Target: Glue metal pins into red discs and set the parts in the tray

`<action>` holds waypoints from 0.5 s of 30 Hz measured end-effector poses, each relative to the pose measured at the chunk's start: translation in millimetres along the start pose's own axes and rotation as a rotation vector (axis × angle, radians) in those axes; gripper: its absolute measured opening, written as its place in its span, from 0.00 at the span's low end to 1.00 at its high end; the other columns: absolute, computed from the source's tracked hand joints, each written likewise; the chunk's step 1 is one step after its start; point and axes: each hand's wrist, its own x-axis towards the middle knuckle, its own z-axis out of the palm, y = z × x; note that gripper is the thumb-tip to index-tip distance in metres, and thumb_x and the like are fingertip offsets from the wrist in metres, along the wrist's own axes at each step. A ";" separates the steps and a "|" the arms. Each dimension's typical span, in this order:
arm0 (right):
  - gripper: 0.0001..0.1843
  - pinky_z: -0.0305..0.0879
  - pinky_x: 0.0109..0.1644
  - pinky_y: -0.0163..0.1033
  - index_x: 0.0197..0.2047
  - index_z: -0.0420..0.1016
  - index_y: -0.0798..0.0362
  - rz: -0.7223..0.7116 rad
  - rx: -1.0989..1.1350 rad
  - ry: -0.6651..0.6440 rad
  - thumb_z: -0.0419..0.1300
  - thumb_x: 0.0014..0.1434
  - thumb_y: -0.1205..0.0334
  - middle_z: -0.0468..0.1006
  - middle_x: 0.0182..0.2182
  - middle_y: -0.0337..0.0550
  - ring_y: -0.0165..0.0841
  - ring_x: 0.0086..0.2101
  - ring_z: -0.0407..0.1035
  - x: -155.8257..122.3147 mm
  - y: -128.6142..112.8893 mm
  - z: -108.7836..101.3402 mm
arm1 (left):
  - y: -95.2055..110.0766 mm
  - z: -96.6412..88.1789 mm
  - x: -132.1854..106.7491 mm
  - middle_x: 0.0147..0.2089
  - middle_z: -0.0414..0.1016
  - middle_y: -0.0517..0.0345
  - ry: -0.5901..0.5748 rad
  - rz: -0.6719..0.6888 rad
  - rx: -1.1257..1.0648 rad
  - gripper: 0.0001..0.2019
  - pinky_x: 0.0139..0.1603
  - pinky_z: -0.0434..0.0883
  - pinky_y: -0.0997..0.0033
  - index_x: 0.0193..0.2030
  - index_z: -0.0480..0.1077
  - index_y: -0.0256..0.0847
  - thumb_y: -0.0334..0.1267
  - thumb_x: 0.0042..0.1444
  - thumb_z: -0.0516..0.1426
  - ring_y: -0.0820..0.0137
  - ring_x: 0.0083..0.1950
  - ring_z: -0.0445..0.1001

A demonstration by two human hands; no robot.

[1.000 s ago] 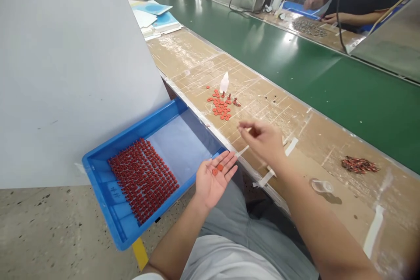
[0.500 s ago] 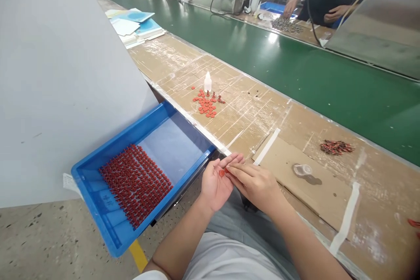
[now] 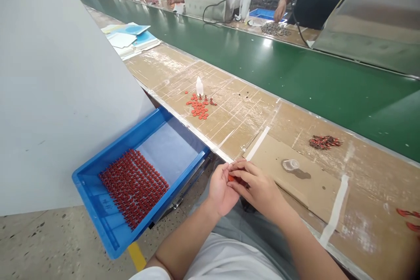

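My left hand [image 3: 222,190] and my right hand [image 3: 256,186] meet over my lap at the bench edge. Both sets of fingers pinch a small red-orange disc [image 3: 231,178] between them; whether more discs lie in the left palm is hidden. To the left sits a blue tray [image 3: 98,210] with several rows of small red parts [image 3: 133,188] on a pale liner. Loose red-orange discs [image 3: 197,109] lie on the bench beside a small white bottle [image 3: 199,86].
A small clear cup [image 3: 290,165] lies on a cardboard sheet right of my hands. A pile of dark red parts [image 3: 324,141] is further right. A green conveyor belt [image 3: 295,74] runs behind the bench; another person's hand [image 3: 280,12] works across it. A white panel [image 3: 59,87] stands on the left.
My right hand came back from over the bench to my left palm, and both hands closed together on a disc. The left hand, open flat before, now has curled fingers.
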 end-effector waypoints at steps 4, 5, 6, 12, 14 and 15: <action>0.10 0.76 0.48 0.41 0.49 0.76 0.48 0.040 0.044 0.061 0.61 0.64 0.62 0.78 0.50 0.46 0.35 0.46 0.76 -11.6 6.1 -12.5 | -9.5 -1.8 1.8 0.34 0.76 0.53 -0.002 -0.051 -0.035 0.11 0.44 0.72 0.75 0.35 0.75 0.33 0.36 0.60 0.54 0.72 0.37 0.76; 0.10 0.76 0.48 0.41 0.49 0.76 0.47 0.047 0.028 0.089 0.61 0.64 0.62 0.78 0.50 0.46 0.35 0.45 0.76 -15.0 7.8 -16.6 | -11.6 -3.0 2.0 0.34 0.76 0.53 -0.010 -0.073 -0.027 0.11 0.43 0.72 0.75 0.36 0.75 0.32 0.36 0.61 0.54 0.72 0.38 0.76; 0.10 0.76 0.48 0.41 0.49 0.76 0.47 0.050 0.005 0.114 0.61 0.64 0.63 0.78 0.50 0.46 0.35 0.45 0.76 -18.3 9.5 -21.0 | -13.7 -4.3 1.9 0.36 0.77 0.53 -0.019 -0.093 -0.016 0.10 0.44 0.72 0.75 0.38 0.75 0.31 0.36 0.61 0.54 0.72 0.39 0.76; 0.14 0.77 0.49 0.41 0.53 0.75 0.46 0.057 -0.023 0.102 0.60 0.65 0.65 0.75 0.56 0.46 0.36 0.49 0.76 -34.5 16.3 -42.4 | -24.4 -9.2 -0.5 0.41 0.79 0.54 -0.099 -0.117 0.136 0.09 0.49 0.73 0.72 0.45 0.77 0.32 0.34 0.64 0.57 0.76 0.39 0.76; 0.15 0.76 0.51 0.42 0.55 0.74 0.46 0.076 -0.015 0.091 0.59 0.65 0.65 0.74 0.58 0.46 0.36 0.51 0.75 -38.8 17.0 -44.5 | -27.5 -9.6 -0.5 0.43 0.79 0.52 -0.122 -0.113 0.210 0.09 0.50 0.74 0.72 0.46 0.77 0.32 0.33 0.63 0.58 0.76 0.41 0.76; 0.16 0.76 0.52 0.42 0.56 0.74 0.46 0.082 -0.012 0.093 0.59 0.66 0.65 0.74 0.58 0.46 0.36 0.51 0.75 -40.8 16.8 -45.0 | -29.1 -9.9 -0.1 0.44 0.79 0.51 -0.125 -0.112 0.241 0.09 0.51 0.74 0.73 0.47 0.77 0.32 0.33 0.63 0.59 0.75 0.42 0.77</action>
